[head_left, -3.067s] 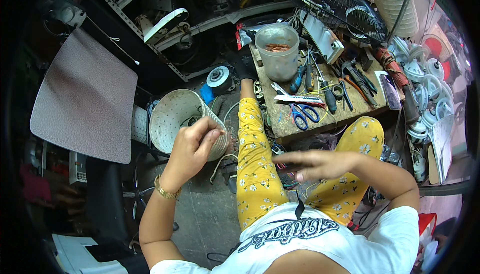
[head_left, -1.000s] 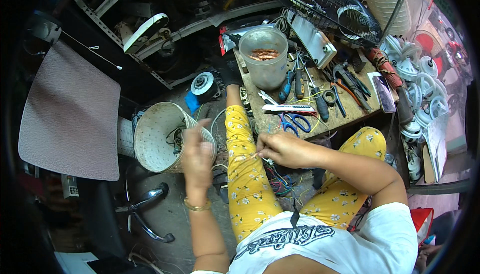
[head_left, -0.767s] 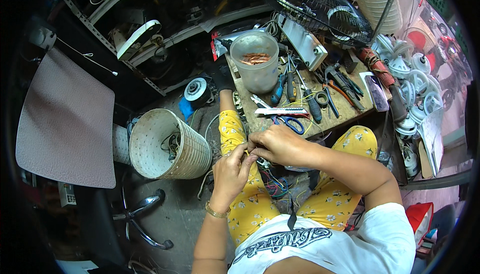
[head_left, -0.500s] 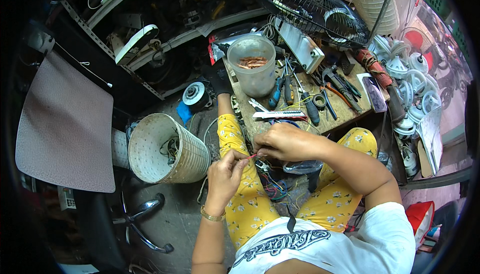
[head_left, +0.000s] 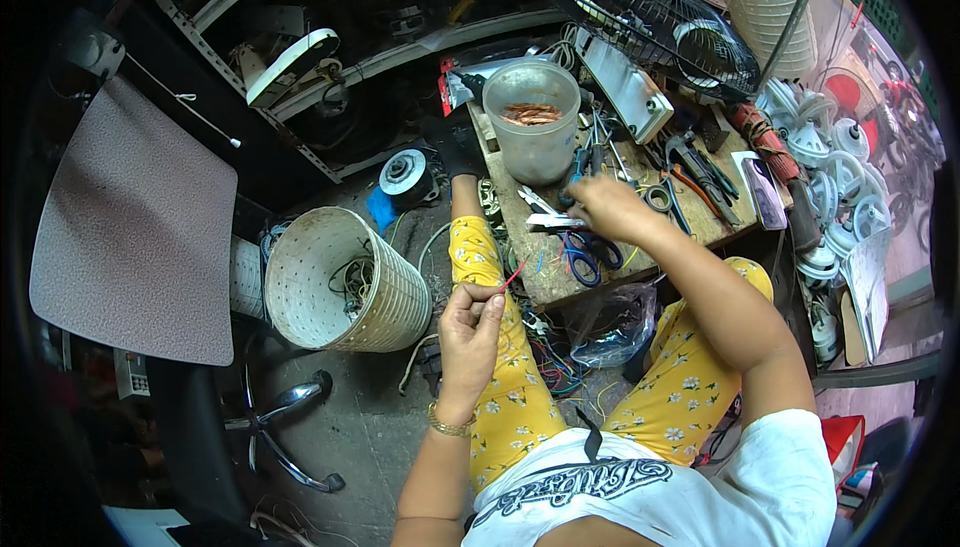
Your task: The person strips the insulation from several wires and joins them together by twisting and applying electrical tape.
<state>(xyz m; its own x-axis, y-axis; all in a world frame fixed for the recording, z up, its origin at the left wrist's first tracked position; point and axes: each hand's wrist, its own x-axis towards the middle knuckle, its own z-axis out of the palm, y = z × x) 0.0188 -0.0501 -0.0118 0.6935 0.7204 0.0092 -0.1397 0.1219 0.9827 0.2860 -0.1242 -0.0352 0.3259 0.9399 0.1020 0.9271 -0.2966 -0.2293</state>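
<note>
My left hand (head_left: 472,325) is pinched around a short red wire (head_left: 513,278), whose thin end points up and away above my knee. Reaching over the wooden bench (head_left: 548,290), my right hand (head_left: 612,209) is at the white utility knife (head_left: 553,220) and covers its right end. Its fingers are curled and partly hidden, so a grip on the knife cannot be made out. Blue-handled scissors (head_left: 583,259) lie just nearer to me, beside the knife. Beyond that hand stands a translucent bucket (head_left: 522,152) with copper wire strands (head_left: 531,114) inside.
Pliers (head_left: 700,175), a tape roll (head_left: 658,198) and a phone (head_left: 764,192) lie on the bench's right side. A fan guard (head_left: 650,22) is behind. A white basket (head_left: 400,282) holding wires stands left, near a chair (head_left: 140,227). A clear plastic bag (head_left: 615,332) hangs below the bench edge.
My right hand has left the red wire and moved forward and right onto the bench by the utility knife. The left hand keeps the wire, and the scissors now show.
</note>
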